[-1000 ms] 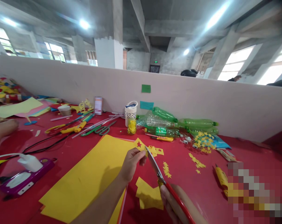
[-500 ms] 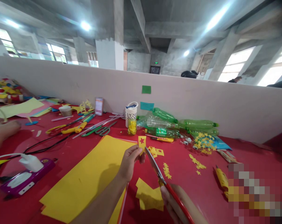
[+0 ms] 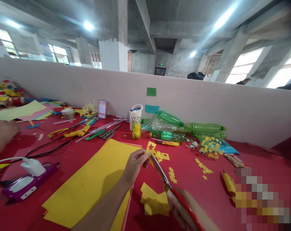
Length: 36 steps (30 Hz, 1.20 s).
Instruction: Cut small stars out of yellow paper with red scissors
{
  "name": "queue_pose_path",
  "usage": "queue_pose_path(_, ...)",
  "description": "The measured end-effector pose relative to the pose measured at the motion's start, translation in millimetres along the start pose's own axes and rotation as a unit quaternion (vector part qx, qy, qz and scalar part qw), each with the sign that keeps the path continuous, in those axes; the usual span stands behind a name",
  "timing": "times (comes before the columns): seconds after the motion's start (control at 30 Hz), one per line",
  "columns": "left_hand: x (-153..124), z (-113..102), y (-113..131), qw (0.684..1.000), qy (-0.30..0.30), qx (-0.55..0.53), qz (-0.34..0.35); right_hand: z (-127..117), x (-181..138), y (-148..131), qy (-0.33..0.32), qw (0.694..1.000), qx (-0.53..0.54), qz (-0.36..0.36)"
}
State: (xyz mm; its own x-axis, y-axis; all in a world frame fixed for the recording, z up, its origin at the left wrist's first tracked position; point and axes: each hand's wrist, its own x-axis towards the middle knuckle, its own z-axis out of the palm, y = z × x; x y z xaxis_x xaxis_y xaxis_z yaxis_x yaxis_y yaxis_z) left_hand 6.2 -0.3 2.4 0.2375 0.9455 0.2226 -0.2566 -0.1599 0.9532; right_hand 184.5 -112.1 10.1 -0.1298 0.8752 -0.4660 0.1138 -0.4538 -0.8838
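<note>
My left hand (image 3: pixel 135 164) pinches a small yellow paper piece (image 3: pixel 150 147) that has a star-shaped hole in it, holding it above the red table (image 3: pixel 198 189). My right hand (image 3: pixel 181 207) grips red-handled scissors (image 3: pixel 165 181) at the bottom edge, and their blade tips meet the lower edge of that piece. A big yellow sheet (image 3: pixel 92 183) lies under my left forearm. Yellow offcuts (image 3: pixel 154 202) rest on the table between my two hands.
Small yellow star cutouts (image 3: pixel 203 166) are scattered to the right. Green plastic bottles (image 3: pixel 184 128) and a white cup (image 3: pixel 135 120) stand by the partition wall. Other scissors and pens (image 3: pixel 87 131) lie at left, with a purple device (image 3: pixel 27 183). Another person's hand (image 3: pixel 2 131) is at far left.
The small yellow piece has been turned in my left fingers against the scissor tips, from upright to tilted right. My right hand and the scissors have hardly shifted.
</note>
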Motion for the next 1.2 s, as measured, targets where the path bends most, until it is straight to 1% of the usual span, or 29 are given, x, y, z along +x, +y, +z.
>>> queue_pose_path(0.1, 0.5, -1.0, -1.5, 1.0, 0.0, -0.003, 0.002, -2.1, -3.8, -3.6, -0.001, 0.999, -0.03, -0.012)
queue_pose_path(0.2, 1.1, -1.7, -4.2, 1.0, -0.001, -0.018, 0.0, -4.4, -5.5, -3.9, 0.001, 0.999, -0.025, -0.031)
queue_pose_path(0.37, 2.0, -3.0, -6.0, 0.999, -0.008, -0.037, 0.0, -8.0, 0.4, 1.9, -0.019, 1.0, 0.012, 0.011)
queue_pose_path(0.5, 2.2, -4.4, -3.5, 0.999, -0.019, -0.042, -0.009, -7.2, 1.6, 11.4, 0.004, 0.997, 0.073, 0.02)
queue_pose_path(0.63, 2.4, -6.1, -3.1, 0.998, -0.028, -0.044, -0.02, -6.2, 0.4, 14.0, 0.019, 0.996, 0.09, 0.018)
queue_pose_path(0.83, 3.6, -6.8, -3.2, 0.999, -0.022, -0.048, -0.011, -10.4, 3.4, 4.6, 0.003, 0.998, 0.053, 0.042)
queue_pose_path(0.9, 3.0, -5.3, -2.1, 0.998, -0.022, -0.056, -0.019, -9.6, 3.0, 1.4, 0.004, 0.998, 0.044, 0.046)
queue_pose_path(1.07, -0.3, 0.8, -0.9, 0.995, -0.036, -0.082, -0.05, 0.7, -2.7, -4.4, 0.044, 0.998, 0.035, 0.022)
queue_pose_path(1.2, -0.8, 2.0, -0.4, 0.994, -0.021, -0.102, -0.035, 5.3, -5.8, -7.4, 0.067, 0.998, -0.004, -0.004)
